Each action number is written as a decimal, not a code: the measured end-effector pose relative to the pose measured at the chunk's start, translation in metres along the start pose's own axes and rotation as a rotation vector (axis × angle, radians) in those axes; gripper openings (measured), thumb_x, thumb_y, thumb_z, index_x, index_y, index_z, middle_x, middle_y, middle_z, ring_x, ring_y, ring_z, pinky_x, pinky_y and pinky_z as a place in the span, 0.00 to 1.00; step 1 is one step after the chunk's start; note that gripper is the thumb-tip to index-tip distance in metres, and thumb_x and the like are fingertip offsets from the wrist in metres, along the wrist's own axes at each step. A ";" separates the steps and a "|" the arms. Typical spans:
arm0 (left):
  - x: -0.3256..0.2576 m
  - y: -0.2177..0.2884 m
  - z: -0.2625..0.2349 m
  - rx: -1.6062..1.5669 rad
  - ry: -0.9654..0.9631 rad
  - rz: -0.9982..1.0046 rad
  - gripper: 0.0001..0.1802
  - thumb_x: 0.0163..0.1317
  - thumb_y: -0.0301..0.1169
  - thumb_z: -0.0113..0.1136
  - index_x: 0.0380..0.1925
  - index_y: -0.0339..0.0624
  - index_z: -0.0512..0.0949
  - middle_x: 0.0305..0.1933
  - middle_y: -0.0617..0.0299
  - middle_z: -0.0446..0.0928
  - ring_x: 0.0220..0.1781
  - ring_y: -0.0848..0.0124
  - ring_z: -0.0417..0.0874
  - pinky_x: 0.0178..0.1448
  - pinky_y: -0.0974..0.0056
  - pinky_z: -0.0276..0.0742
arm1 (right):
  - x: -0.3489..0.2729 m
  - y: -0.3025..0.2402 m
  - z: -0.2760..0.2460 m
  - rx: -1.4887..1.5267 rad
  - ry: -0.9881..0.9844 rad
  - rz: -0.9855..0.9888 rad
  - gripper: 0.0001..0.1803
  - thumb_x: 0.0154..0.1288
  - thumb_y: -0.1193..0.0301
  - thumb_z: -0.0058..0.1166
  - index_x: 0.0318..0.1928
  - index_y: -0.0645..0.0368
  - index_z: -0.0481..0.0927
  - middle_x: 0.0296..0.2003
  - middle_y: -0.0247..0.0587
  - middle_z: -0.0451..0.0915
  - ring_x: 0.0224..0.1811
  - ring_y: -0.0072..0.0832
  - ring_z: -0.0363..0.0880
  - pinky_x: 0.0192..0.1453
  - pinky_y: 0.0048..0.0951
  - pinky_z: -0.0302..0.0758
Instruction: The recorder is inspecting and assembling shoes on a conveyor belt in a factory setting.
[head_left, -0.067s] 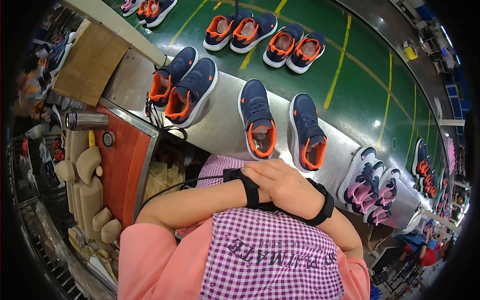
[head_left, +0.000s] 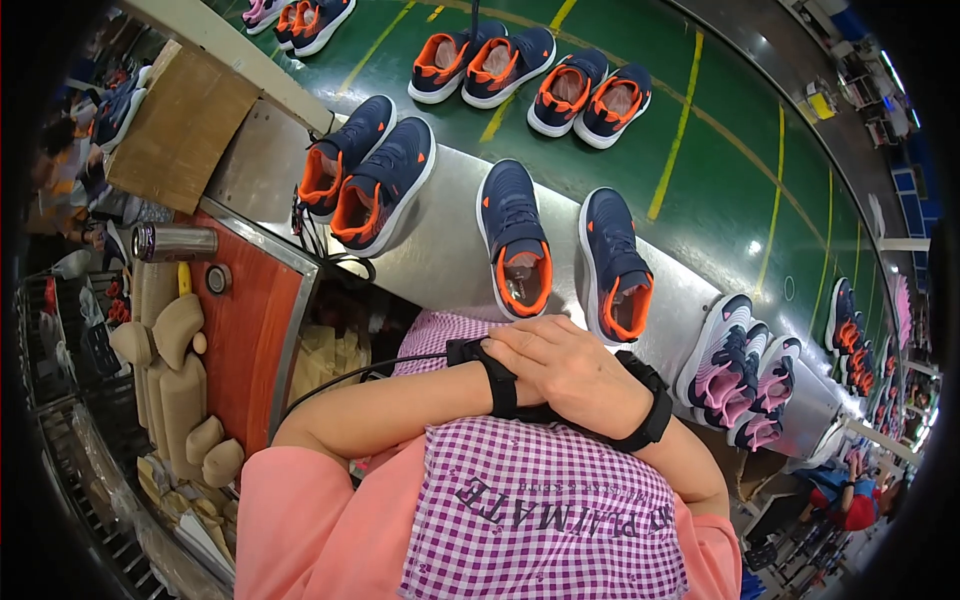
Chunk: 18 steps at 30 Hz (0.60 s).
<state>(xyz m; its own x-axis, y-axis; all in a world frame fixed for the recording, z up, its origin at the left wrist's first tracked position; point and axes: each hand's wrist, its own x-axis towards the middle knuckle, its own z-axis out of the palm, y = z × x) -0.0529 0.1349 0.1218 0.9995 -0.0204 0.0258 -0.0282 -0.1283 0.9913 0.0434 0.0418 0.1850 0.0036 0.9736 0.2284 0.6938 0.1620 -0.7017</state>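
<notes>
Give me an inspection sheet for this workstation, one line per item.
Surface: grey metal ledge beside a green conveyor belt with yellow lines.
Job's things: pair of navy-and-orange shoes on the ledge just beyond the hands; untouched.
Clutter: second navy pair to the left, pink pair to the right, more pairs on the belt, metal flask, beige shoe lasts.
Hands: right hand lies over the left hand, which is mostly hidden; both wear black wrist straps; neither holds anything.
Cables: black cable runs from the left wrist strap; black laces or cord hang off the ledge.
Surroundings: factory floor; other people at the far edges.
</notes>
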 end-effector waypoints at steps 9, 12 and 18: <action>0.010 -0.004 0.005 0.030 0.006 0.062 0.09 0.60 0.26 0.55 0.41 0.39 0.76 0.45 0.54 0.74 0.46 0.63 0.76 0.50 0.62 0.72 | -0.005 0.011 -0.001 0.405 0.004 0.286 0.19 0.54 0.77 0.53 0.49 0.63 0.76 0.40 0.44 0.80 0.44 0.41 0.79 0.51 0.34 0.74; 0.007 -0.005 0.007 0.035 0.009 0.079 0.09 0.60 0.26 0.55 0.41 0.39 0.76 0.45 0.54 0.74 0.46 0.63 0.76 0.51 0.62 0.72 | -0.010 0.008 -0.007 0.544 0.106 0.275 0.14 0.55 0.77 0.58 0.44 0.62 0.79 0.37 0.45 0.81 0.42 0.42 0.80 0.48 0.34 0.74; 0.006 -0.007 -0.001 0.036 -0.009 0.131 0.09 0.61 0.26 0.55 0.41 0.39 0.76 0.45 0.54 0.74 0.47 0.63 0.76 0.51 0.62 0.72 | -0.001 0.004 0.004 0.441 0.190 0.205 0.08 0.53 0.76 0.62 0.36 0.61 0.82 0.31 0.40 0.79 0.35 0.35 0.78 0.41 0.32 0.74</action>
<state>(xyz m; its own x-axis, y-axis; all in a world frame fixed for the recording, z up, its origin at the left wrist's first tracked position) -0.0463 0.1370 0.1149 0.9869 -0.0485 0.1537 -0.1595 -0.1595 0.9742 0.0429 0.0420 0.1793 0.2666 0.9526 0.1463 0.2959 0.0636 -0.9531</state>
